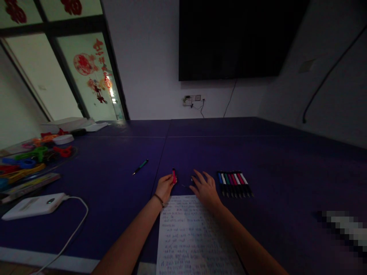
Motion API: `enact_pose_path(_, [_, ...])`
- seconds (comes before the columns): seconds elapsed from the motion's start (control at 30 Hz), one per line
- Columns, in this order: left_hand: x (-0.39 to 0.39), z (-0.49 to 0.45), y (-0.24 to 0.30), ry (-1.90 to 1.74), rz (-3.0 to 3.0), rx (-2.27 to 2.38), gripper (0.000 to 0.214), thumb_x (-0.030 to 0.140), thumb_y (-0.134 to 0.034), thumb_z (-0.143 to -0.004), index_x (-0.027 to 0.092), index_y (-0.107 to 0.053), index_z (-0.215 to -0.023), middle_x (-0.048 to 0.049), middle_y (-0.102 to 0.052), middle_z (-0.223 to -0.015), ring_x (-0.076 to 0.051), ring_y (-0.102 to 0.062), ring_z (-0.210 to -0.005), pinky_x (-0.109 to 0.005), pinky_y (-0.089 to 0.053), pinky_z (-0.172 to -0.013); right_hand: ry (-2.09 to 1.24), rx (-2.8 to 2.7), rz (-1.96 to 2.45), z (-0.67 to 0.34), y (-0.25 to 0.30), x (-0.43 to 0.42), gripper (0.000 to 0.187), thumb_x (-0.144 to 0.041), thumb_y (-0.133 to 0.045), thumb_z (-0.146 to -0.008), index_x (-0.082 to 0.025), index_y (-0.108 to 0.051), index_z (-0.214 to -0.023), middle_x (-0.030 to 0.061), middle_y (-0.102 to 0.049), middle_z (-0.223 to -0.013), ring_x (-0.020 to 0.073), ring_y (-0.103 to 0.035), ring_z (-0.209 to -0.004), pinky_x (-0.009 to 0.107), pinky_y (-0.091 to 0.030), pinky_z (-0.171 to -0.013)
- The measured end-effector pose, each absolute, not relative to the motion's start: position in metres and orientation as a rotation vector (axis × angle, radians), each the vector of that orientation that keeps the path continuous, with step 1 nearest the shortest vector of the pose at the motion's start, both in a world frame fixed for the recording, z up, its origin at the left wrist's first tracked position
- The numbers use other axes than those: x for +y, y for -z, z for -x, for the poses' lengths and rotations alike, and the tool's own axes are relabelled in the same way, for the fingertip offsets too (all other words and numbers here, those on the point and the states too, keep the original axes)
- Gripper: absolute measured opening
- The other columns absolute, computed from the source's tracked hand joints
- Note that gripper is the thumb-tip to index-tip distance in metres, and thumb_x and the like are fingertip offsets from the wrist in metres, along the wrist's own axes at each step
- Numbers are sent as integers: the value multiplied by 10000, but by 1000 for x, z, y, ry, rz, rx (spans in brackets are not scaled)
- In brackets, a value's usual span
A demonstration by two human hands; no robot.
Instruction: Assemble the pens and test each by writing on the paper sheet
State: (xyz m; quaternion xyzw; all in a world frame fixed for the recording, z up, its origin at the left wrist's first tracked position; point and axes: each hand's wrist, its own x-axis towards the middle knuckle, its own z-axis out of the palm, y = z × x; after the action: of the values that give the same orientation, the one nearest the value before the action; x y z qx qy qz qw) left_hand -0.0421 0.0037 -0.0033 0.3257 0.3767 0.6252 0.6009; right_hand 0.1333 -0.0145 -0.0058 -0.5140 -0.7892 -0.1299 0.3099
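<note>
My left hand [166, 186] is closed around a pink pen barrel [174, 176] with a dark upper end, held upright above the purple table. To its right, my right hand [205, 187] reaches over the table with fingers spread. Between its thumb and index finger lies a small dark piece [193, 178], too blurred to name. A tiny clear or pale bit [184, 186] rests between the two hands. Just right of my right hand, several pens [233, 183] in different colours lie side by side in a row. A single green pen [140, 167] lies apart on the left.
A handwritten sheet of paper [183, 236] lies under my forearms. At the left are a white power bank [34, 206] with a cable, a flat box [31, 186] and a heap of colourful scissors-like items [31, 156]. A wall-mounted screen [237, 38] hangs beyond the table.
</note>
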Motion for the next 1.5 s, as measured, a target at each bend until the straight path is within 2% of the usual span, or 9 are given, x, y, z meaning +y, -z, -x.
enact_pose_path(0.17, [-4, 35, -2, -1464, -539, 743, 88, 41, -554, -686, 107, -581, -635, -34, -588, -694, -74, -558, -656, -231, -431, -785, 357, -2146, 1368, -132, 12, -11, 291, -378, -422, -796, -266, -588, -1007, 25, -445, -1234, 317, -262, -1181, 553, -208, -929])
enact_pose_path(0.43, [-5, 32, 1, -1496, -545, 711, 94, 60, -599, -642, 121, -540, -601, 0, -584, -651, -88, -579, -676, -292, -426, -834, 286, -2202, 1266, -131, 9, -11, 186, -274, -496, -770, -311, -625, -900, 0, -543, -1123, 295, -323, -1140, 566, -181, -921])
enact_pose_path(0.57, [-7, 31, 2, -1487, -588, 688, 101, 90, -643, -602, 120, -547, -602, 3, -590, -648, -100, -584, -690, -309, -422, -839, 246, -2204, 1247, -130, 8, -11, 154, -210, -532, -750, -308, -650, -760, -5, -619, -964, 259, -395, -1036, 508, -231, -884])
enact_pose_path(0.73, [-10, 30, 1, -1466, -582, 690, 94, 95, -648, -600, 116, -557, -591, -4, -603, -631, -109, -590, -689, -311, -425, -838, 226, -2250, 1245, -128, 6, -12, 145, -188, -544, -748, -275, -651, -702, 10, -644, -807, 222, -425, -892, 447, -262, -820])
enact_pose_path(0.93, [-12, 30, 1, -1403, -520, 697, 74, 74, -623, -636, 108, -560, -615, -35, -632, -675, -121, -606, -699, -303, -438, -832, 146, -2152, 1250, -128, 4, -15, 142, -185, -521, -763, -243, -646, -728, 23, -650, -794, 218, -454, -844, 408, -304, -768])
enact_pose_path(1.03, [-14, 30, 0, -1336, -512, 700, 52, 83, -614, -654, 101, -567, -644, -65, -644, -725, -143, -613, -733, -315, -440, -836, -37, -1976, 1196, -128, 3, -15, 156, -206, -490, -779, -224, -645, -778, 38, -650, -764, 190, -501, -775, 353, -370, -722])
enact_pose_path(1.2, [-18, 26, -1, -1283, -505, 653, 40, 64, -607, -655, 87, -575, -660, -81, -645, -729, -161, -613, -754, -321, -433, -851, -289, -1762, 1104, -126, 2, -16, 174, -297, -503, -764, -208, -652, -748, 55, -632, -710, 172, -546, -710, 292, -440, -659])
enact_pose_path(1.5, [-22, 23, -1, -1217, -509, 573, 78, 40, -621, -636, 75, -583, -694, -69, -638, -735, -139, -611, -731, -287, -430, -854, -249, -1768, 1036, -124, -4, -22, 184, -317, -507, -765, -214, -648, -708, 36, -643, -702, 180, -545, -721, 312, -437, -670])
